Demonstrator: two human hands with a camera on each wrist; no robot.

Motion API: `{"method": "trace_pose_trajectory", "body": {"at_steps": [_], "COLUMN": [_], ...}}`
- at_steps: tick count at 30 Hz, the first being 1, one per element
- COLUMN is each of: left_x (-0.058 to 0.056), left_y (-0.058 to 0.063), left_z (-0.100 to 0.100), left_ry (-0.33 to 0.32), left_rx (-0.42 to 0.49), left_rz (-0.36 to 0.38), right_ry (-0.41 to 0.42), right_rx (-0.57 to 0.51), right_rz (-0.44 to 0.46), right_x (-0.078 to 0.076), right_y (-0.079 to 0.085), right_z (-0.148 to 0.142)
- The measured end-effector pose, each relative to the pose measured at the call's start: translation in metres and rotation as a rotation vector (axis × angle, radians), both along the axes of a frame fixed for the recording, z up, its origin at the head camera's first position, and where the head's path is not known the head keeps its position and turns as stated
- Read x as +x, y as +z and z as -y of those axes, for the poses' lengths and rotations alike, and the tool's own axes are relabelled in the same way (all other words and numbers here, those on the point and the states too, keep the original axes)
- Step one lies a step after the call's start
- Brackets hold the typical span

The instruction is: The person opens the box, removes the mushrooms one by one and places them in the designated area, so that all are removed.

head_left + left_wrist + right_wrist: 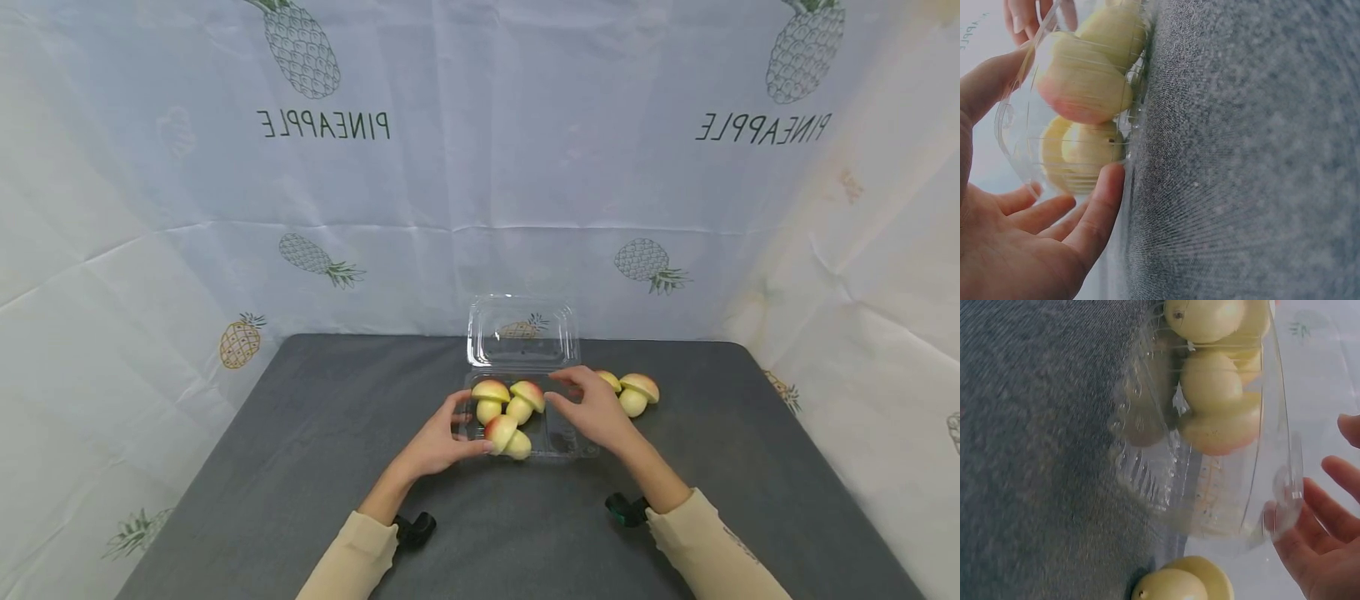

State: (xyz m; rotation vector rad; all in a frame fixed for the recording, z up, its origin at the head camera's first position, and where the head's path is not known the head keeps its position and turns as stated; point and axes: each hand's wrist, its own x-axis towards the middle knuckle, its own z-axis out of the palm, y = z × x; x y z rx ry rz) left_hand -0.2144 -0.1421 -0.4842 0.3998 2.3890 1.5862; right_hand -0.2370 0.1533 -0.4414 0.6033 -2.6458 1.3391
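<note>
On the grey table, a clear plastic clamshell box point(561, 440) stands with its lid point(525, 354) raised at the back. Three yellow mushroom-shaped pieces with reddish caps lie inside: one at back left point(491, 402), one beside it point(526, 402), one tipped at the front point(508, 437). My left hand point(435, 446) holds the box's left side, thumb at the front rim and fingers spread along the wall. The right hand point(600, 417) is at the right rim, its fingers apart and no mushroom piece in them; fingertip contact with the box is unclear.
Two more mushroom-shaped pieces, one in full view point(637, 395) and one partly hidden point(608, 381), lie on the table right of the box, behind the right hand. A white pineapple-print cloth point(480, 175) hangs behind the table point(360, 392).
</note>
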Motion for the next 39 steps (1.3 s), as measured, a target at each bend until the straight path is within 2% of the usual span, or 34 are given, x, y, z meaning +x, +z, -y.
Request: {"method": "trace_pose_trajectory", "body": {"at_steps": [6,15,26,30,31,37,38,39], "left_x": [0.0,-0.001,-0.003,-0.002,0.001,0.001,-0.002,-0.002], "left_y": [0.0,0.0,-0.003,-0.002,0.003,0.003,-0.002,-0.002], "left_z": [0.0,0.0,0.0,-0.001,-0.002,-0.001,0.0,0.0], "left_ry": [0.006,0.005,-0.003,0.005,0.003,-0.001,-0.001,-0.001], "left_rx": [-0.006,-0.001,0.003,0.009,0.013,0.009,0.004,-0.002], "left_rz": [-0.006,-0.005,-0.003,-0.006,-0.011,-0.014,-0.014,-0.013], "right_ry": [-0.005,-0.021,-0.042,-0.045,-0.041,-0.05,-0.057,-0.064], "right_rx": [-0.018,0.005,0.027,0.051,0.053,0.048,0.05,0.051], "right_rz": [-0.013,0.028,0.145,0.154,0.155,0.181,0.186,0.187], "right_x": [-0.001,-0.004,-0.011,-0.016,-0.017,-0.02,-0.02,-0.02], "right_y": [0.0,-0.001,-0.006,-0.01,-0.011,-0.014,-0.015,-0.015], "right_z": [0.008,0.02,0.027,0.027,0.027,0.032,0.033,0.034]}}
